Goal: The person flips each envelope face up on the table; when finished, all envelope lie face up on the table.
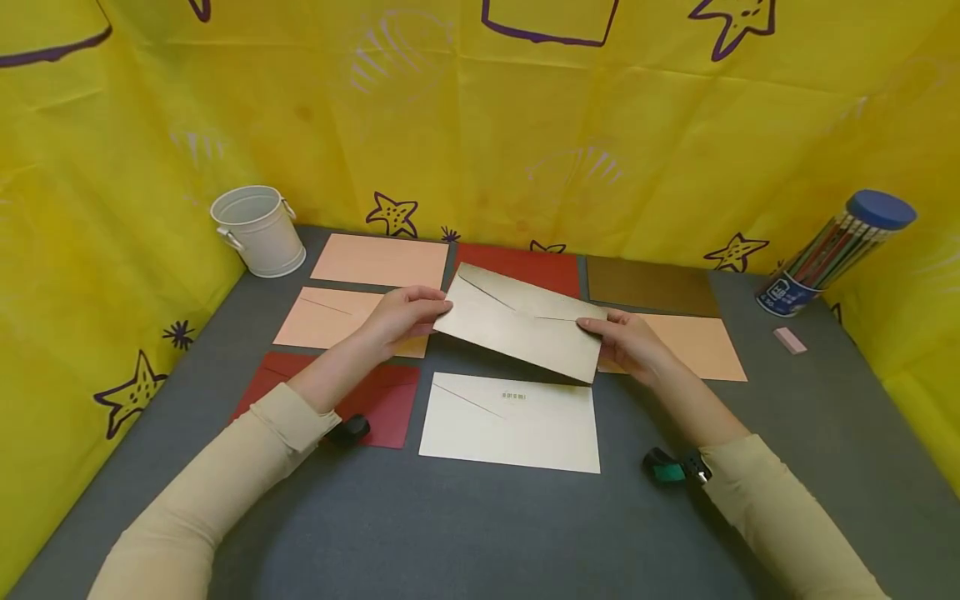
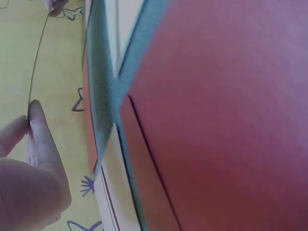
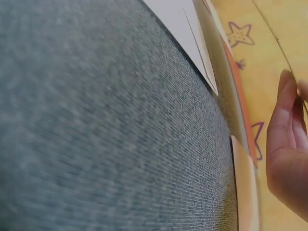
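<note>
A pale gold envelope (image 1: 525, 333) is held tilted above the table, flap side facing me. My left hand (image 1: 405, 318) pinches its left edge between thumb and fingers. At the right edge, my right hand (image 1: 630, 343) grips it the same way, thumb on the near face. Both wrist views show the envelope edge-on as a thin line, with the left hand (image 2: 41, 168) and the right hand (image 3: 286, 139) each at one end. Just below it on the table lies a white envelope (image 1: 517, 433) with small print near its top edge.
Around lie peach envelopes (image 1: 382, 260), (image 1: 318, 321), (image 1: 690, 346), red envelopes (image 1: 525, 265), (image 1: 386, 408) and a brown one (image 1: 652, 285). A white bucket (image 1: 262, 237) stands back left. A pencil tub (image 1: 787, 293) leans back right, near a pink eraser (image 1: 790, 340). Yellow cloth (image 1: 480, 125) encloses the table.
</note>
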Motion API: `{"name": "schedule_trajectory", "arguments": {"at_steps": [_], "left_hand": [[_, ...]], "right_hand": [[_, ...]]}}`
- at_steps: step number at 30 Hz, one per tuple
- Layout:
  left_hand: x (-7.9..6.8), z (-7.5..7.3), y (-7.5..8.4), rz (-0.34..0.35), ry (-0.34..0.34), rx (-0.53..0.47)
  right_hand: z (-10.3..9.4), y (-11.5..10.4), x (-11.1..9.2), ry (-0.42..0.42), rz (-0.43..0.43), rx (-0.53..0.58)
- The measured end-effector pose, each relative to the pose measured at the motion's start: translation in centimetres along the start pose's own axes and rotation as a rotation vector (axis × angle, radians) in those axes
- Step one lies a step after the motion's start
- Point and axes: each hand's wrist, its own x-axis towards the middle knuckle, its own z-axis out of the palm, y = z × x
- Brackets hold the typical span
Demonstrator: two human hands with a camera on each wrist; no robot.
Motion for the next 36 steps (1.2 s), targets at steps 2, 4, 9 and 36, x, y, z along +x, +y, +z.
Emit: {"name": "schedule_trajectory", "arguments": {"at_steps": [2, 4, 9, 36], "left_hand": [[0.1, -0.2, -0.2, -0.009, 0.011, 0.055], [0.1, -0.3, -0.5, -0.007, 0.014, 0.106], [0.2, -0.5, -1.0, 0.017, -0.011, 0.242], [-0.6, 0.0, -1.6, 0.162, -0.064, 0.619]], "right_hand": [[-0.1, 0.0, 0.2, 0.027, -0.014, -0.005], [-0.2, 0.1, 0.5, 0.068, -0.033, -0.1], [0.0, 0.2, 1.3, 0.19, -0.048, -0.406], [1.1, 0.2, 2.4, 0.241, -0.184, -0.859]]}}
